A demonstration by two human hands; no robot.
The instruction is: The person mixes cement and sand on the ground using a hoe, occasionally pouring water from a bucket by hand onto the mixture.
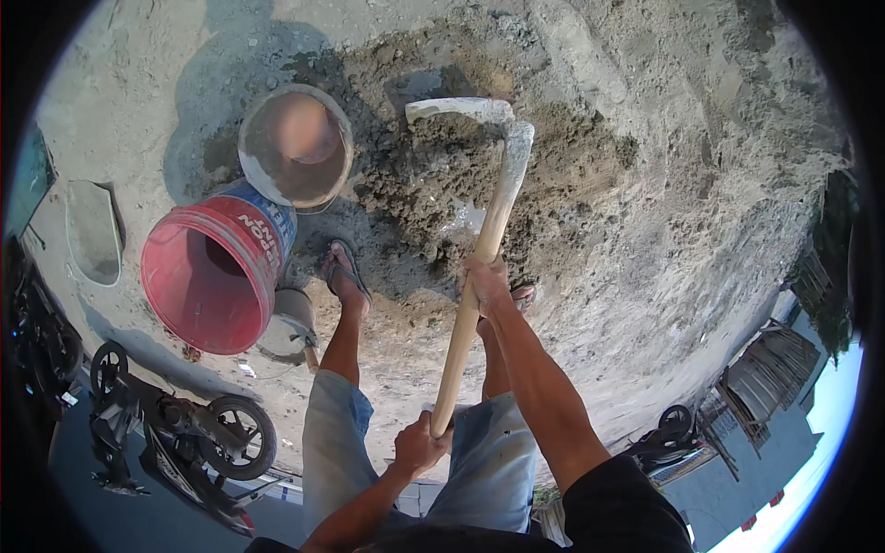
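Observation:
Both my hands grip the wooden handle (pixel 458 356) of a hoe. My left hand (pixel 420 446) is closed around its near end, in front of my thighs. Farther up the shaft, my right hand (pixel 486 280) wraps the handle just above my right foot. The hoe's blade (pixel 460 108), coated in pale grey residue, points left at the far side of a heap of damp sand or mortar mix (pixel 429 197). Some of the mix lies against the blade's near side. A small wet, shiny patch (pixel 464 216) shows left of the handle.
To the left, a large red and blue paint bucket (pixel 207 276) stands beside a round bucket (pixel 259 169) of murky liquid. A smaller bucket (pixel 294 307) is by my left leg. A cut-open container (pixel 95 235) lies farther left. A motorcycle (pixel 187 428) is parked lower left.

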